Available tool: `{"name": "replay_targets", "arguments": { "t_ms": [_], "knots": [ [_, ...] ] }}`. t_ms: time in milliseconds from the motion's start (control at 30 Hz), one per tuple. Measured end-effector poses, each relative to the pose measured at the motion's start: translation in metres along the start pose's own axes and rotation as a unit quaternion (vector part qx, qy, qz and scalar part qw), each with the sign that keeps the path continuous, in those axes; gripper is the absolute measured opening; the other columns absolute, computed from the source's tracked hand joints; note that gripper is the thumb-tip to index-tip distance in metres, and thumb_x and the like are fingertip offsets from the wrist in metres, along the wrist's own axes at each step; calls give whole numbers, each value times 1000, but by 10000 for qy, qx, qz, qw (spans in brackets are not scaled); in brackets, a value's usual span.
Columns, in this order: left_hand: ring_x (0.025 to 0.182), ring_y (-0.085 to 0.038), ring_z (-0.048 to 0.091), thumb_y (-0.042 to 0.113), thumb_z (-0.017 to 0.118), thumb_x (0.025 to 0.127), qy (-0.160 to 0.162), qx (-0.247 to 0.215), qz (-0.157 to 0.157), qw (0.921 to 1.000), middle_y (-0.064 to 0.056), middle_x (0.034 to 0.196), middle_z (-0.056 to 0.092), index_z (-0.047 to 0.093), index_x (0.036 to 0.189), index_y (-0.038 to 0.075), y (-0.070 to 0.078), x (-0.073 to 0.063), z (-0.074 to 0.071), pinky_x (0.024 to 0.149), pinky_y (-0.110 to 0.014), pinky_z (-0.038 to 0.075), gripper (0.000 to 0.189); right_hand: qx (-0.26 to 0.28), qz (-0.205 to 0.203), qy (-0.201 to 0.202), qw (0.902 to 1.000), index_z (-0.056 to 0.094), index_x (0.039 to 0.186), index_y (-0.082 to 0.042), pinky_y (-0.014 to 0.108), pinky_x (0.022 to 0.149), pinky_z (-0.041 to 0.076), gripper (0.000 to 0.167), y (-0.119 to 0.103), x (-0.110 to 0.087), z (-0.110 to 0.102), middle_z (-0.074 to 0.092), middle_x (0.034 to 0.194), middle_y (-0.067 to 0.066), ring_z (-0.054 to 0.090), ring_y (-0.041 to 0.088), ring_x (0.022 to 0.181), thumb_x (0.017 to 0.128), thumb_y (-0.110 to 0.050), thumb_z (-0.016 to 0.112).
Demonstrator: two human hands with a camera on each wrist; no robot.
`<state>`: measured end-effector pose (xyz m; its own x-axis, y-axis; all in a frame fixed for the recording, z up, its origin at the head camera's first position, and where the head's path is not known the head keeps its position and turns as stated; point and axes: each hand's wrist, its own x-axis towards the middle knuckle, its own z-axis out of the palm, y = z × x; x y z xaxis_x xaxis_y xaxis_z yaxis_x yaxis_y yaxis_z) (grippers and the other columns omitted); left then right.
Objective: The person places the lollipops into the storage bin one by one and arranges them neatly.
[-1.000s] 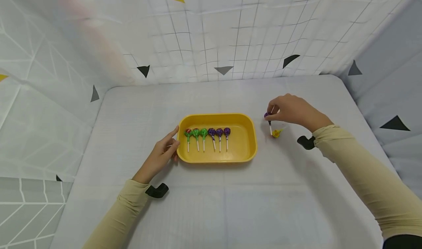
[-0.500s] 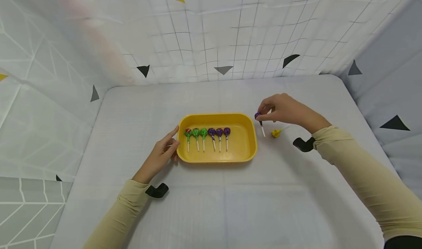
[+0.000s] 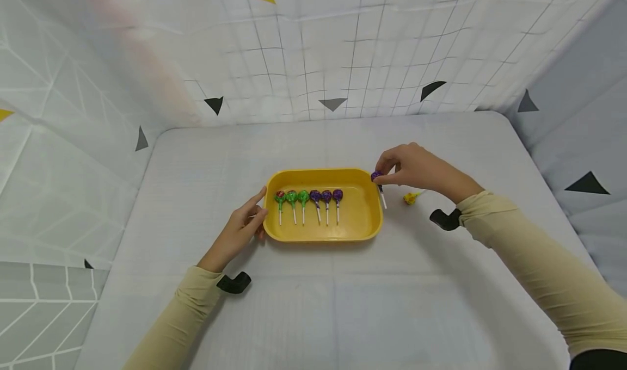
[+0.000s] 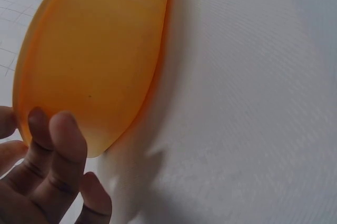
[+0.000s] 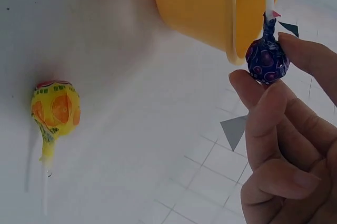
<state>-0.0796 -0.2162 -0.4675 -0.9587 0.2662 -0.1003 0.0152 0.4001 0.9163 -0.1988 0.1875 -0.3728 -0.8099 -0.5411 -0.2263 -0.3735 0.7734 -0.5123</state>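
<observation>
Between the thumb and fingertips of my right hand point(image 3: 409, 166) is a purple-wrapped lollipop point(image 5: 267, 60). I pinch it by its round head beside the tray's right rim, and its white stick points down towards me in the head view. My left hand point(image 3: 239, 226) holds the left end of the yellow tray point(image 3: 360, 226), fingers against its outer wall in the left wrist view. Inside the tray lie three green-wrapped lollipops point(image 3: 292, 197) on the left, then three purple lollipops point(image 3: 326, 197), all in one row with sticks towards me.
One yellow-wrapped lollipop point(image 5: 55, 109) lies on the white tablecloth point(image 3: 303, 304), right of the tray and under my right forearm's side. White patterned cloth point(image 3: 333, 43) hangs behind the table and at both sides.
My right hand has carried the purple lollipop leftwards, from above the yellow lollipop to the tray's right rim. The left hand, the tray and its row of lollipops stay put.
</observation>
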Motion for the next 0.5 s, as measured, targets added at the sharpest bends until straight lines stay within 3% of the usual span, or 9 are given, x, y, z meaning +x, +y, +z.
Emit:
{"name": "replay_targets", "arguments": {
  "t_ms": [267, 500],
  "knots": [
    [70, -28, 61, 24, 51, 110, 29, 22, 3, 10000, -14, 90, 62, 30, 164, 19, 0, 0, 1, 66, -31, 55, 58, 57, -154, -104, 9998, 78, 101, -17, 30, 69, 57, 16, -7, 2, 8, 78, 100, -1, 69, 17, 85, 91, -30, 82],
    [69, -27, 61, 24, 51, 111, 46, 14, 60, 10000, -12, 89, 61, 29, 164, 18, -1, -1, 1, 65, -31, 55, 58, -207, -194, -164, 9995, 78, 110, -16, 32, 74, 58, 26, -11, 6, 17, 78, 102, 0, 68, 17, 88, 92, -35, 81]
  ]
}}
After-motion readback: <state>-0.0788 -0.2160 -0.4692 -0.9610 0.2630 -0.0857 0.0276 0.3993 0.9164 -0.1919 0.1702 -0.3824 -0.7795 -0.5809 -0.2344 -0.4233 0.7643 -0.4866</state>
